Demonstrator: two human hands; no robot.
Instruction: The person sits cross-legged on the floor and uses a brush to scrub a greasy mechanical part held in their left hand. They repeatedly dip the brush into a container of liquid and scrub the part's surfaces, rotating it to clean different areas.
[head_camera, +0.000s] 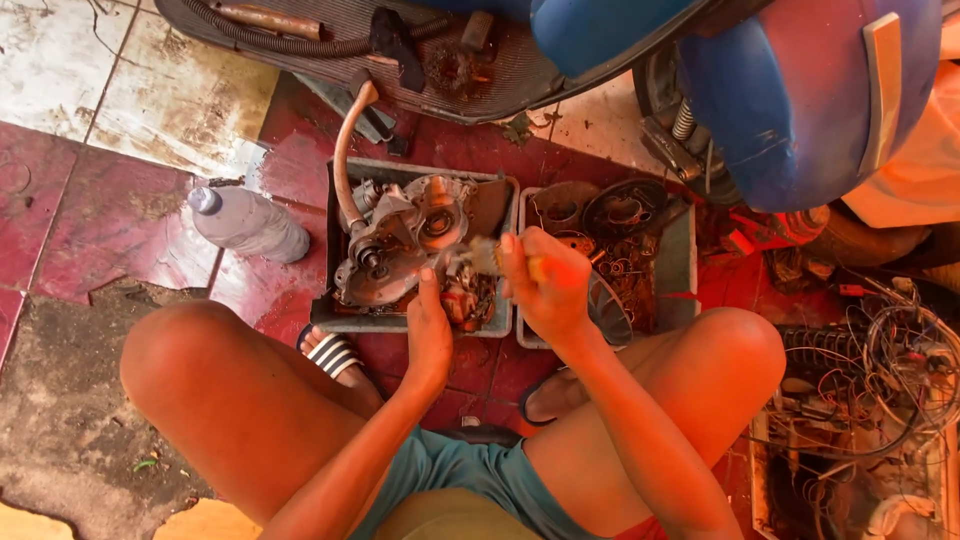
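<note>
- The engine casing (400, 245), a greasy metal housing with a curved lever (345, 140) rising from it, lies in a grey tray (335, 315) on the red tiled floor (110, 215), between the seated person's knees; lying in the tray likely keeps oil and loose parts off the tiles
- The left hand (430, 330) reaches down to the near edge of the casing, fingers extended onto it and not visibly wrapped round anything, as if steadying it
- The right hand (548, 285) is closed around a small brush (480, 258), bristles pointing toward the casing; the handle is mostly buried in the fist, so its shape is hard to make out
- A second tray (682, 265) touches the first on the right, holding a round dark disc, rings and small rusty pieces, kept within easy reach
- A clear plastic bottle (250, 225) lies on its side to the left of the trays, apart from them
- A blue scooter body (800, 90) looms above, cut off by the frame's top edge; a tangle of wires (890, 370) fills the right side, too jumbled to sort out
- What lies beneath the casing in the tray is hidden; a striped sandal (332, 352) peeks out under the left leg
</note>
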